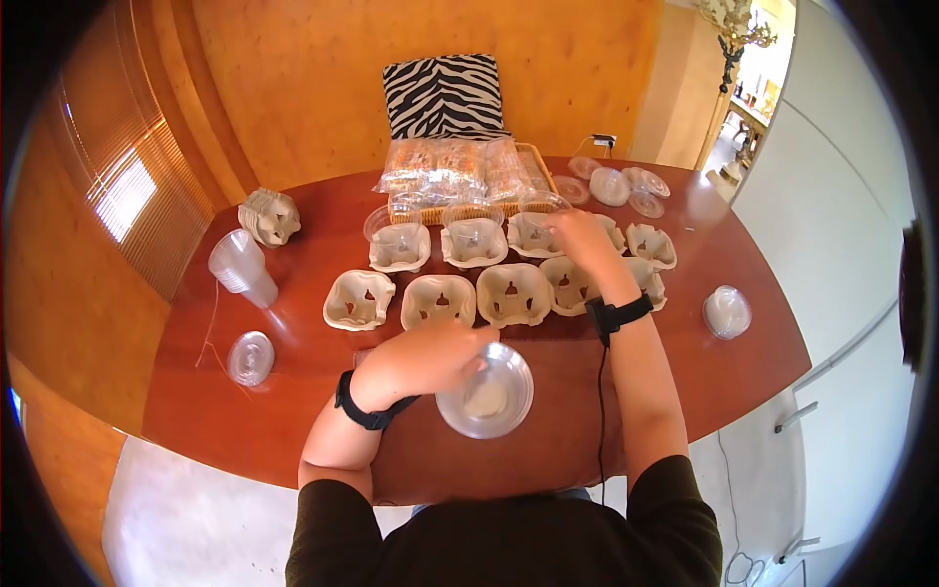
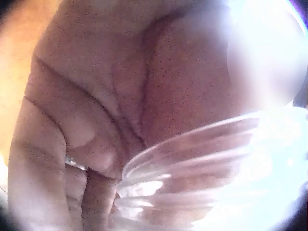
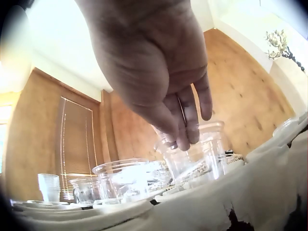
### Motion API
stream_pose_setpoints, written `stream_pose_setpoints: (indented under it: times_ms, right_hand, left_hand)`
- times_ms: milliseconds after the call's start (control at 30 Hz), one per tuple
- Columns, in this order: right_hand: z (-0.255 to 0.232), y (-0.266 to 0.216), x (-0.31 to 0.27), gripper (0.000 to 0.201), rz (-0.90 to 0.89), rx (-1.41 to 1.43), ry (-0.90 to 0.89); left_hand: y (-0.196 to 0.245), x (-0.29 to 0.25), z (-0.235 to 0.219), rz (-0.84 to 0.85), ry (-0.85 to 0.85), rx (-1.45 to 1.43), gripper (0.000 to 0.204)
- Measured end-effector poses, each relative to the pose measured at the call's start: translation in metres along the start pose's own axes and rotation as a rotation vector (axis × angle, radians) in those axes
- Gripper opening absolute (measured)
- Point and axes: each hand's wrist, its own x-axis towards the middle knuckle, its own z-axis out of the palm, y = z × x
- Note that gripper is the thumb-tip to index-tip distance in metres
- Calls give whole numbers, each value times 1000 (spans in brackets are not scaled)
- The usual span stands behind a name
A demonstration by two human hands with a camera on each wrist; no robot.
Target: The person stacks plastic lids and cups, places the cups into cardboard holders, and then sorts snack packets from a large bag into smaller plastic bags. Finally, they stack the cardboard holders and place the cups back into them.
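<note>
The left hand [image 1: 425, 362] grips a clear plastic cup [image 1: 499, 411] above the near side of the table, with a whitish round patch showing in it. Clear ribbed plastic [image 2: 168, 192] lies against that palm in the left wrist view. Farther out, the right hand [image 1: 587, 249] reaches over the back row of pulp carriers. Its fingers [image 3: 183, 137] pinch the rim of a clear cup [image 3: 214, 156] standing in a carrier. Two more cups stand in carriers [image 1: 399, 250] to the left.
Several pulp carriers [image 1: 357, 301] fill the middle in two rows. A wicker basket [image 1: 536, 161] holds wrapped packets [image 1: 445, 171] behind them. Stacked cups [image 1: 243, 266], a clear lid [image 1: 251, 358] and stacked carriers [image 1: 269, 217] are at left; more lids [image 1: 727, 313] lie at right.
</note>
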Motion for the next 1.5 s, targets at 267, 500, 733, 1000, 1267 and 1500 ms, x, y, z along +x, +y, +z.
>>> stream_pose_setpoints:
  times_ms: [267, 500, 733, 1000, 1267, 1500]
  right_hand:
    - [-42, -30, -19, 28, -114, 69, 61]
    - [-122, -123, -76, 33, -661, 547, -389]
    - [-102, -163, -97, 31, -709, 242, -583]
    - [-92, -156, -93, 17, -744, 170, -372]
    - [-106, -159, -87, 13, -724, 158, -179]
    - [-115, -167, -77, 33, -632, 235, 329]
  left_hand:
    - [-14, 15, 5, -4, 184, 3, 28]
    - [-9, 5, -4, -3, 264, 128, 22]
    - [-1, 6, -6, 1, 298, 143, 16]
    - [0, 1, -9, -55, 332, 132, 19]
    - [22, -38, -45, 139, 342, 16, 39]
    - [30, -49, -45, 274, 568, 147, 11]
